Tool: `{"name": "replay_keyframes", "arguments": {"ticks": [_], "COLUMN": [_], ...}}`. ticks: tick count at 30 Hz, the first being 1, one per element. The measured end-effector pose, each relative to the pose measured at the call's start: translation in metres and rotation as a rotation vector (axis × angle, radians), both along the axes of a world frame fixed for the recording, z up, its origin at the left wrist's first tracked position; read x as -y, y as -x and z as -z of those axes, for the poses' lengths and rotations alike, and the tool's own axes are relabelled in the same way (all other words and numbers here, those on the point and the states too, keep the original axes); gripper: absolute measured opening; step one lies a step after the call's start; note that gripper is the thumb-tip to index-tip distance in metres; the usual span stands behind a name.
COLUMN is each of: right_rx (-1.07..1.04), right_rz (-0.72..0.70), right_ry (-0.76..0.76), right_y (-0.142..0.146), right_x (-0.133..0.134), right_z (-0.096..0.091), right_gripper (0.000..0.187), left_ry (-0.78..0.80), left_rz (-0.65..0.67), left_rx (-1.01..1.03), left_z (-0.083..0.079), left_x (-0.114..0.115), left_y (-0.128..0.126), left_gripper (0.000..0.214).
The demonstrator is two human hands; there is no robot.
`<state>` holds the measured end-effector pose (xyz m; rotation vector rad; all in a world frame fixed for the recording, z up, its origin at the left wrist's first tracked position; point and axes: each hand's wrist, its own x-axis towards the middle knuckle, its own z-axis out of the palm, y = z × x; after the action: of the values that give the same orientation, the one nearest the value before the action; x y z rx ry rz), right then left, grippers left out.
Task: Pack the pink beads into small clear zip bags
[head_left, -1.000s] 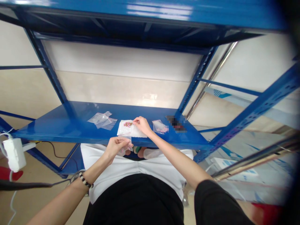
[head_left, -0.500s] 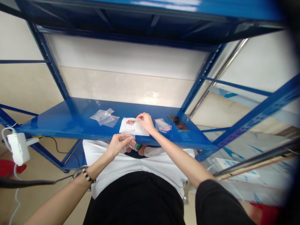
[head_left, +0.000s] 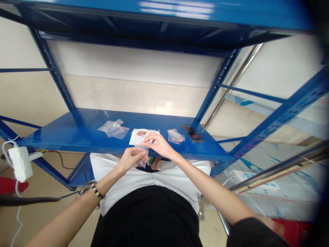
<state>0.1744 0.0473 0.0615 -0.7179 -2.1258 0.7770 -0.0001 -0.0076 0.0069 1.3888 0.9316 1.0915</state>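
My left hand (head_left: 130, 158) holds a small clear plastic bag (head_left: 141, 155) by its mouth, just in front of the blue shelf's (head_left: 77, 137) edge. My right hand (head_left: 158, 145) has its fingers pinched together right at the top of that bag; what they hold is too small to make out. Behind the hands, a white tissue (head_left: 140, 136) lies on the shelf with a little heap of pink and green beads (head_left: 141, 133) on it.
Several empty clear bags (head_left: 113, 128) lie to the left of the tissue, and one small bag with pink bits (head_left: 175, 136) to its right. Beside that sits a dark blurred object (head_left: 193, 133). A white power adapter (head_left: 19, 163) hangs at far left.
My right hand has left the bead heap on the tissue and come back toward me, down to the mouth of the bag held in my left hand.
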Motion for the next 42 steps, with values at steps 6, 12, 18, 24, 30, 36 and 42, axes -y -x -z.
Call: {"name": "replay_keyframes", "arguments": {"ticks": [6, 12, 18, 24, 30, 36, 42], "right_rx": [0.016, 0.042, 0.014, 0.025, 0.036, -0.076, -0.153], "right_rz": [0.011, 0.003, 0.008, 0.096, 0.153, 0.189, 0.152], "right_ry": [0.004, -0.055, 0.005, -0.1, -0.173, -0.14, -0.061], "right_y": [0.0, -0.003, -0.007, -0.009, -0.013, -0.016, -0.019], "right_x": [-0.004, 0.008, 0.025, 0.044, 0.054, 0.055, 0.059], "right_z": [0.009, 0.005, 0.006, 0.005, 0.0, 0.002, 0.01], "right_gripper": [0.017, 0.023, 0.02, 0.018, 0.017, 0.019, 0.012], "left_ry": [0.044, 0.086, 0.133, 0.116, 0.009, 0.006, 0.023], "left_rz": [0.01, 0.054, 0.175, 0.153, 0.222, 0.272, 0.272], "left_rx": [0.029, 0.077, 0.214, 0.273, 0.217, 0.116, 0.154], "left_z": [-0.001, 0.0, -0.001, 0.002, 0.008, 0.021, 0.022], "left_x": [0.0, 0.004, 0.008, 0.012, 0.01, 0.006, 0.008], "left_y": [-0.003, -0.005, -0.008, -0.011, -0.011, -0.013, -0.013], "left_gripper": [0.049, 0.057, 0.062, 0.054, 0.043, 0.043, 0.048]}}
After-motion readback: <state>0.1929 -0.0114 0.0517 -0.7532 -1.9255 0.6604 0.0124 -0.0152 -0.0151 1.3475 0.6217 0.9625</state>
